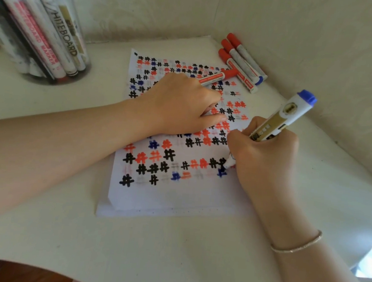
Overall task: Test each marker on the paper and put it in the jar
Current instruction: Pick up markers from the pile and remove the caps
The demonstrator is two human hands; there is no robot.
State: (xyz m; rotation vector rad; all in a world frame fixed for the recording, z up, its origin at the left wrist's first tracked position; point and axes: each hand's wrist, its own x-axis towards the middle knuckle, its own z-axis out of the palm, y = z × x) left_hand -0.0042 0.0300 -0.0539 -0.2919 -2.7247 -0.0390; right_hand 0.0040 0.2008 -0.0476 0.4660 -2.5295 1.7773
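Note:
My right hand grips a white-and-gold marker with a blue end, and its tip touches the paper beside a fresh blue hash mark. Rows of black, red and blue hash marks cover the sheet. My left hand rests on the middle of the paper with its fingers loosely curled. A red-capped marker lies just behind that hand, one end hidden by it. I cannot tell whether the hand touches it. The clear jar stands at the far left and holds several markers.
Several more markers, most red-capped and one blue-capped, lie in the back right corner against the wall. The paper sits on a white table in a wall corner. The table's curved front edge runs along the bottom left.

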